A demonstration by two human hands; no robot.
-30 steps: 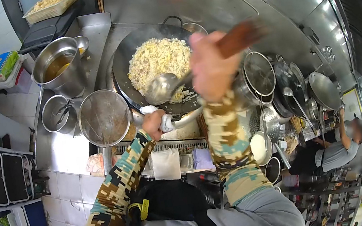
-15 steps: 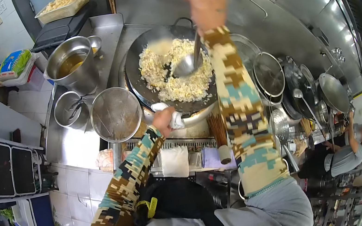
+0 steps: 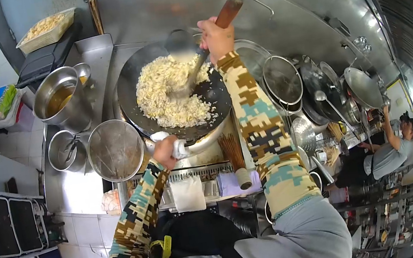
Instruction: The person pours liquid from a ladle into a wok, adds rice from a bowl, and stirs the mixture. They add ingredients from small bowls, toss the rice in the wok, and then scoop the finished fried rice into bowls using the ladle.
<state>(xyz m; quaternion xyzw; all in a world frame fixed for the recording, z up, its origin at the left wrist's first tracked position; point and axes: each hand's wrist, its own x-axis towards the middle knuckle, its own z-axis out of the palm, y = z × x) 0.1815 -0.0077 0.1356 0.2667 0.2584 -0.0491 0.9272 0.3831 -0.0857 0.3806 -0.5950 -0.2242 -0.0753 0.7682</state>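
My right hand [image 3: 218, 39] is closed around the wooden handle of a metal ladle [image 3: 199, 70]. The ladle slants down to the left, its blurred bowl in the egg fried rice [image 3: 159, 82]. That rice lies in a large black wok [image 3: 217, 98], heaped toward the left and middle, with dark metal bare at the right. At the wok's near rim, my left hand [image 3: 165, 153] grips a folded white cloth [image 3: 179, 149]; the cloth hides whatever part of the wok is beneath it.
Left of the wok stand a round strainer [image 3: 115, 150], a steel pot of oil [image 3: 58, 100] and a smaller pot [image 3: 66, 150]. A bamboo brush [image 3: 234, 158] lies near the front edge. Woks and strainers [image 3: 283, 80] line the right side, where another person [image 3: 389, 152] stands.
The ladle's bowl has moved down into the rice, and my right hand is lower with the handle tilted right. Rice has shifted left, baring the wok's right side. The whole view has shifted slightly.
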